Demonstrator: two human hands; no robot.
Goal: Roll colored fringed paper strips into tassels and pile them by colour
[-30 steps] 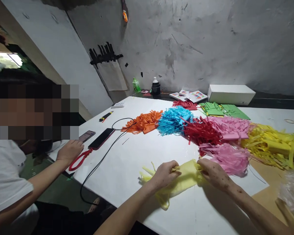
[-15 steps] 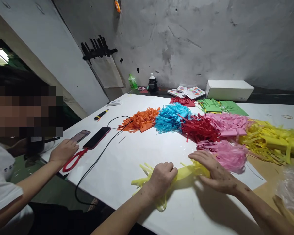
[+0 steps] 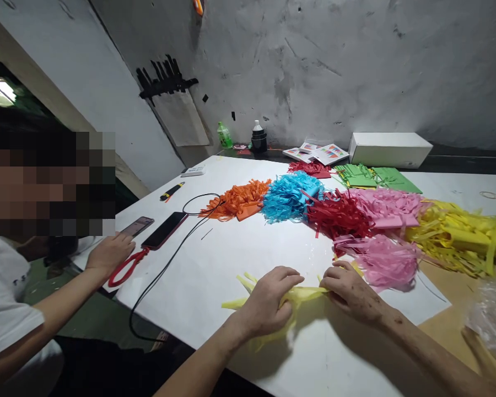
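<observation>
A strip of pale yellow fringed paper point(image 3: 308, 294) stretches between my two hands over the white table point(image 3: 182, 298). My left hand point(image 3: 269, 300) is closed around its left part, and loose fringe sticks out to the left and below. My right hand point(image 3: 349, 289) pinches the other end with bent fingers. Just beyond my right hand lies a pink fringed bundle point(image 3: 391, 262). Behind it are a dark red bundle point(image 3: 339, 215), a blue one point(image 3: 291, 196) and an orange one point(image 3: 243, 199).
Yellow bundles point(image 3: 463, 237) lie at the right beside clear plastic point(image 3: 491, 314). A person's hand point(image 3: 109, 253) rests near two phones, one black point(image 3: 164, 231), with a red strap. A black cable point(image 3: 165, 270) crosses the left side. A white box point(image 3: 388, 150) stands behind.
My right hand has gone from spread fingers to a pinch on the yellow strip. My left hand's fingers have shifted on the strip, which is now raised and taut between the hands.
</observation>
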